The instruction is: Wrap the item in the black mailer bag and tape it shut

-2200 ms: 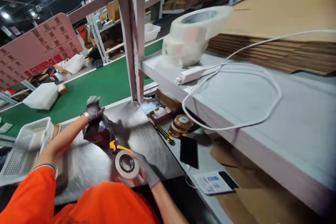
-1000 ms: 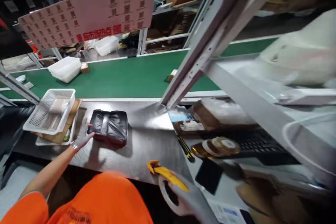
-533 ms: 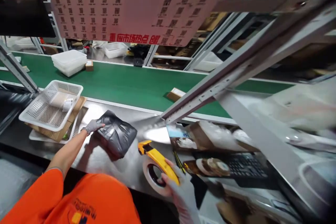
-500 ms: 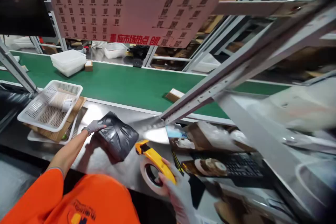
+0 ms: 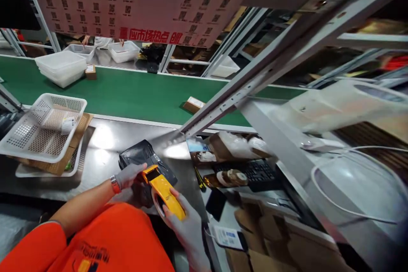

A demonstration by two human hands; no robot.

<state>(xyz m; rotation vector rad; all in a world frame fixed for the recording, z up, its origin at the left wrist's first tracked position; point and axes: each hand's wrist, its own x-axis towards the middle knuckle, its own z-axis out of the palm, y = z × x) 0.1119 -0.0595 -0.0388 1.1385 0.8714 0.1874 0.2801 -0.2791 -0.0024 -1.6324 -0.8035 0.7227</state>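
My gloved left hand [image 5: 131, 175] is closed on the near left side of a black plastic-wrapped parcel [image 5: 135, 152] on the metal bench. Its fingertips reach the front end of a yellow tape dispenser [image 5: 166, 193]. My gloved right hand [image 5: 186, 221] grips that dispenser by its body, thumb and fingers on either side. The dispenser's head lies over the parcel's near side and hides part of it. The tape roll is partly covered by my right hand.
White baskets with cardboard [image 5: 72, 146] stand at left. A green conveyor [image 5: 140, 93] carries white tubs [image 5: 62, 66] and small boxes. A slanted metal post [image 5: 229, 93] rises at right. Beside it are a keyboard [image 5: 261, 172], a bottle [image 5: 228, 177] and a phone [image 5: 228, 237]. Hands show across the conveyor.
My right hand has brought the tape dispenser left onto the parcel. My left hand has shifted to the parcel's near side, and the view has turned right and down.
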